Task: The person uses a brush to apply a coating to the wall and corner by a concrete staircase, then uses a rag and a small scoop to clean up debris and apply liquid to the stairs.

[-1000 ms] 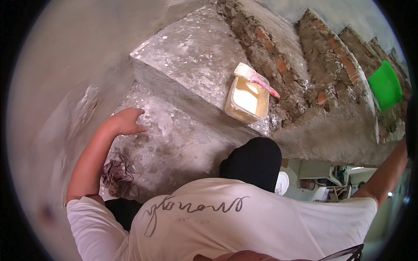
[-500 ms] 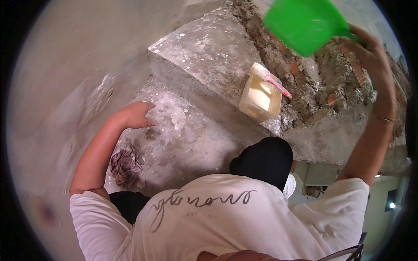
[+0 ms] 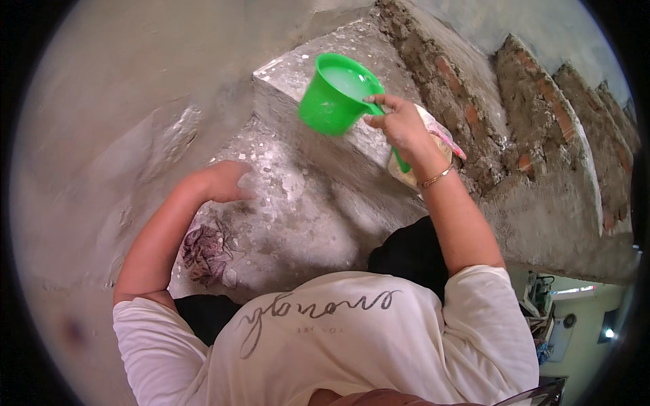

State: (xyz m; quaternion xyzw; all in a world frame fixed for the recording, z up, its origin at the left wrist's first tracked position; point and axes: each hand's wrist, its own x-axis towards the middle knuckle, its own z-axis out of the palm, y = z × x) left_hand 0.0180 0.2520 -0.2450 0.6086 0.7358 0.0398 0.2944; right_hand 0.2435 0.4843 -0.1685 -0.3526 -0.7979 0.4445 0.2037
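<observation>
1. The right hand (image 3: 403,128) is closed around the handle of a green plastic dipper (image 3: 330,107), thumb and fingers wrapped over it near the cup, while the handle's far end juts out below the palm.
2. The dipper is in the air above the edge between two concrete steps, its mouth tilted partly toward the viewer; cloudy, whitish liquid (image 3: 347,82) shows inside.
3. A metal bracelet (image 3: 437,177) circles the right wrist.
4. The left hand (image 3: 225,181) is loosely open over the lower step (image 3: 298,223), thumb and fingers apart, with nothing seen in it; whether its fingertips touch the concrete, I cannot tell.
5. A crumpled purple-brown rag (image 3: 206,254) lies on that step, near the left forearm.
6. Behind the right hand and wrist, mostly hidden, a plastic tub (image 3: 405,177) stands on the upper step (image 3: 362,44); a pink-handled brush (image 3: 448,139) lies across its top.
7. Just beyond the tub, rough mortar with exposed orange bricks (image 3: 472,116) covers the next risers.
8. A smooth grey wall (image 3: 122,101) rises along the left.
</observation>
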